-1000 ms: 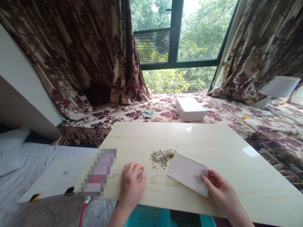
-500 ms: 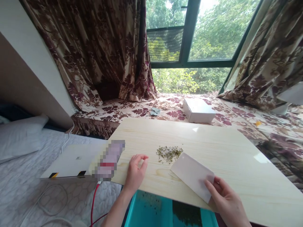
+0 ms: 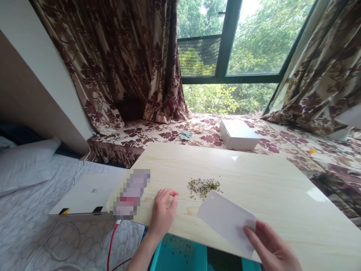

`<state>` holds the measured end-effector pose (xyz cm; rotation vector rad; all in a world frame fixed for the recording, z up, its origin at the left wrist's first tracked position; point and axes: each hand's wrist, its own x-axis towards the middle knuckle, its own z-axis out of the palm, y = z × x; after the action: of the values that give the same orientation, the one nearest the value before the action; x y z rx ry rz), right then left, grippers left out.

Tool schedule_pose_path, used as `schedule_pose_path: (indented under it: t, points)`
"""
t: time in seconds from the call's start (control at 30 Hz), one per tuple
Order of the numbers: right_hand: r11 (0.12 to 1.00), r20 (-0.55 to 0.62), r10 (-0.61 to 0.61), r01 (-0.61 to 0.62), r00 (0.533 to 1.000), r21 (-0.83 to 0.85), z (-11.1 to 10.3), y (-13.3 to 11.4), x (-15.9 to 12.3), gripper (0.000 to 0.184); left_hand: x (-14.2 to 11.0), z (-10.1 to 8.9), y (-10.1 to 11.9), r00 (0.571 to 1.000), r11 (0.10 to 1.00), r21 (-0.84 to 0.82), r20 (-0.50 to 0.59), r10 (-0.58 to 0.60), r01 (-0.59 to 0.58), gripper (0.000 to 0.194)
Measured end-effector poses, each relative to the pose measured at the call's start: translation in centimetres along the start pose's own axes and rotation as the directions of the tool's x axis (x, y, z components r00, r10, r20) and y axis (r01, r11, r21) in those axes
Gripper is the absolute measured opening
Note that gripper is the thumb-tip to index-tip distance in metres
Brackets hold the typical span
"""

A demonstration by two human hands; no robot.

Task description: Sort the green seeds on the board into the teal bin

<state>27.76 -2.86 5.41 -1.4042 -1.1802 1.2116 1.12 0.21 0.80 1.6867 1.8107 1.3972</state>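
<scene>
A small heap of green beans [image 3: 210, 187], with whitish bits mixed in, lies spread on the pale wooden table [image 3: 254, 177]. My right hand [image 3: 272, 241] pinches the right end of a white rectangular card [image 3: 228, 218], thumb on top. The card slants across the table, its far corner close to the heap's near edge. My left hand [image 3: 165, 209] rests on the table left of the heap, fingers loosely curled, thumb apart from them, nothing visible in it. Below the table's near edge is a teal divided bin [image 3: 180, 252]; a few specks dot its left compartment, and a dark mass fills the right.
At the table's left corner is a blurred-out object [image 3: 131, 195] with a red cable [image 3: 110, 241], beside a white box [image 3: 84, 192] on the bed. Another white box [image 3: 239, 135] and a crumpled cloth [image 3: 186, 135] lie on the window seat behind.
The view has shifted, so the scene sits further right. My right hand has drawn the card slightly back toward me from the heap. My left hand stays beside the beans.
</scene>
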Motion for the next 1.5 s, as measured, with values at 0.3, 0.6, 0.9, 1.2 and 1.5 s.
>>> schedule_pose_path:
  t: [0.3,0.6,0.9,1.2,1.5]
  points:
    - [0.996,-0.326,-0.062,0.036,0.943,-0.085,-5.0,-0.9,6.8,0.033,-0.3,0.2,-0.3,0.999,0.997,0.060,0.011,0.040,-0.041,0.017]
    - [0.989,-0.316,-0.102,0.063,0.943,-0.130,-5.1,-0.3,7.6,0.029,-0.4,0.1,-0.3,0.997,0.990,0.125,0.021,0.068,-0.070,0.017]
    - [0.992,-0.264,-0.088,0.062,0.961,-0.106,-5.3,-0.3,7.9,0.030,-0.4,0.1,-0.3,0.997,0.988,0.129,0.018,0.082,-0.083,0.016]
    - [0.991,-0.257,-0.090,0.061,0.962,-0.118,-5.0,-0.7,8.1,0.033,-0.4,0.0,-0.4,0.997,0.992,0.105,0.029,0.068,-0.071,0.015]
    - [0.991,-0.156,-0.108,0.094,0.982,-0.091,-5.1,-0.9,8.2,0.034,-0.4,-0.1,0.0,0.998,0.994,0.097,0.026,0.057,-0.059,0.016]
